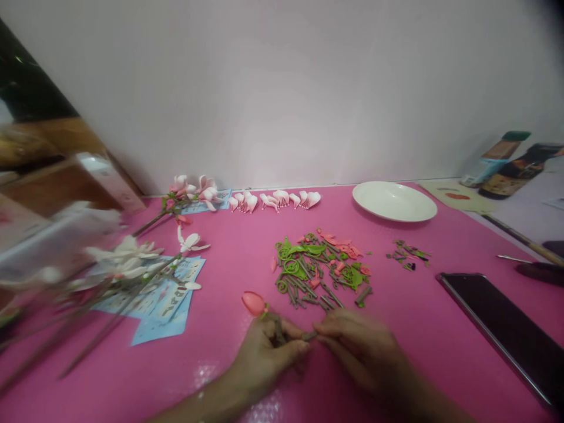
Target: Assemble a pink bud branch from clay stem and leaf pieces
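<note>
My left hand (259,358) is closed around a brown toy flower stem with a coral-pink bud (254,303) at its upper end. A small green piece sits just under the bud. My right hand (359,346) pinches a short brown stem piece (309,336) that meets the fingertips of my left hand. Whether the two pieces are joined I cannot tell. Just beyond my hands lies a loose pile of brown stem pieces, green leaf parts (308,251) and coral parts (348,247).
Assembled white flowers (132,258) lie on blue printed sheets (176,317) at left. Behind them is a pink flower branch (165,208). Pink-white petals (279,201) line the wall. A white plate (365,202), small scraps (409,254), a phone (497,329) and bottles (513,173) stand right.
</note>
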A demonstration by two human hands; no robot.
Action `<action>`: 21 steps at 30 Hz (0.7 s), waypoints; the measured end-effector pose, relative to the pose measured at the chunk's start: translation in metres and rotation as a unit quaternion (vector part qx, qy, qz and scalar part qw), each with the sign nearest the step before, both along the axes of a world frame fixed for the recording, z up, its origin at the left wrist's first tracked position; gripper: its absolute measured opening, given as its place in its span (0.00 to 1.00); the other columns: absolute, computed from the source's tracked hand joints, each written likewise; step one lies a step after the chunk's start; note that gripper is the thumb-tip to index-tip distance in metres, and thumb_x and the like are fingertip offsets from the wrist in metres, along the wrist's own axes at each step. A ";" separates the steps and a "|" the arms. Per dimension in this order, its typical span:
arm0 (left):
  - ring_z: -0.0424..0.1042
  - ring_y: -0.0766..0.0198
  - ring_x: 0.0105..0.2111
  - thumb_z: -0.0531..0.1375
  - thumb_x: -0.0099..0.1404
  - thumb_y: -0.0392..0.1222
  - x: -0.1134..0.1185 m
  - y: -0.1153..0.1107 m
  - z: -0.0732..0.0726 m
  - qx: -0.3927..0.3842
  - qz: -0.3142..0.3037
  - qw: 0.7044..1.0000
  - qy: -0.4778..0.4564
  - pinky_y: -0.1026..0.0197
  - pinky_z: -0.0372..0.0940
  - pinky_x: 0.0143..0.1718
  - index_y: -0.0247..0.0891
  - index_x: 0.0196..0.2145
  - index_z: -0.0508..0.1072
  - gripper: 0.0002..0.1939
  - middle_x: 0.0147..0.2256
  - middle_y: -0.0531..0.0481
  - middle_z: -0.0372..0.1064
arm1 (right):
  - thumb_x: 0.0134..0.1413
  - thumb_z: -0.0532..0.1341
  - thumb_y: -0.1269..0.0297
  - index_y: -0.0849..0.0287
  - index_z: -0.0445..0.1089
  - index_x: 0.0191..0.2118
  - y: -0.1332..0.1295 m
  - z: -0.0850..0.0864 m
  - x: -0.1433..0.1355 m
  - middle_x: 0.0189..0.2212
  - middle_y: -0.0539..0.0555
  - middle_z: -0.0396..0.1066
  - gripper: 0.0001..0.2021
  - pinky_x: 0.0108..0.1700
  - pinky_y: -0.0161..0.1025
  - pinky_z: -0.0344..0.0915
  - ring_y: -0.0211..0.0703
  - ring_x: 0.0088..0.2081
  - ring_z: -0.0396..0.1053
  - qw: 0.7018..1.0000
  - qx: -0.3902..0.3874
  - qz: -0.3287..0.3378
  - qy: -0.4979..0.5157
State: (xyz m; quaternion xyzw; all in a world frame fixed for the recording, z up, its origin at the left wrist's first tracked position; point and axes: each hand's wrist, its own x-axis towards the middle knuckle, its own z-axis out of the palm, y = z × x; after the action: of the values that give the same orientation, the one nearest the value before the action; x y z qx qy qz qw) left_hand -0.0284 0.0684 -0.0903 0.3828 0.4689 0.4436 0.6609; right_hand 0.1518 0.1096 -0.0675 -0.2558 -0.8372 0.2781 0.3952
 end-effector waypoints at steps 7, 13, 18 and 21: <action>0.71 0.66 0.16 0.69 0.50 0.48 -0.001 0.001 -0.002 0.002 0.039 0.995 -0.094 0.66 0.67 0.19 0.32 0.24 0.73 0.15 0.17 0.50 0.72 | 0.61 0.51 0.62 0.59 0.72 0.31 0.009 0.009 0.008 0.21 0.49 0.71 0.14 0.28 0.30 0.66 0.36 0.25 0.70 0.979 -0.171 -0.112 0.012; 0.72 0.68 0.17 0.66 0.55 0.46 -0.004 0.001 -0.005 0.029 0.019 0.994 -0.108 0.67 0.68 0.20 0.31 0.27 0.75 0.13 0.19 0.50 0.73 | 0.57 0.55 0.57 0.59 0.68 0.25 0.011 0.009 0.006 0.21 0.50 0.66 0.15 0.26 0.34 0.60 0.39 0.25 0.64 0.970 -0.224 -0.081 -0.045; 0.73 0.65 0.19 0.60 0.60 0.51 -0.001 -0.001 -0.007 0.028 -0.005 0.989 -0.148 0.64 0.69 0.22 0.29 0.28 0.77 0.19 0.22 0.45 0.74 | 0.56 0.56 0.56 0.59 0.65 0.22 0.009 0.008 0.006 0.20 0.50 0.63 0.16 0.27 0.34 0.57 0.37 0.24 0.61 0.967 -0.245 -0.074 -0.012; 0.74 0.64 0.21 0.61 0.59 0.52 -0.001 -0.001 -0.006 0.022 -0.011 0.984 -0.178 0.65 0.68 0.22 0.31 0.37 0.77 0.19 0.24 0.44 0.75 | 0.57 0.57 0.57 0.59 0.67 0.22 0.010 0.006 0.009 0.21 0.49 0.63 0.15 0.28 0.34 0.57 0.36 0.25 0.61 0.970 -0.234 -0.061 0.017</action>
State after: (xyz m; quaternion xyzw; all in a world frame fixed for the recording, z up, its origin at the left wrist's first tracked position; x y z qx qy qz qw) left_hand -0.0295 0.0674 -0.0967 0.3175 0.3294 0.5078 0.7300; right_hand 0.1606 0.1193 -0.0618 -0.3868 -0.7249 0.4462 0.3547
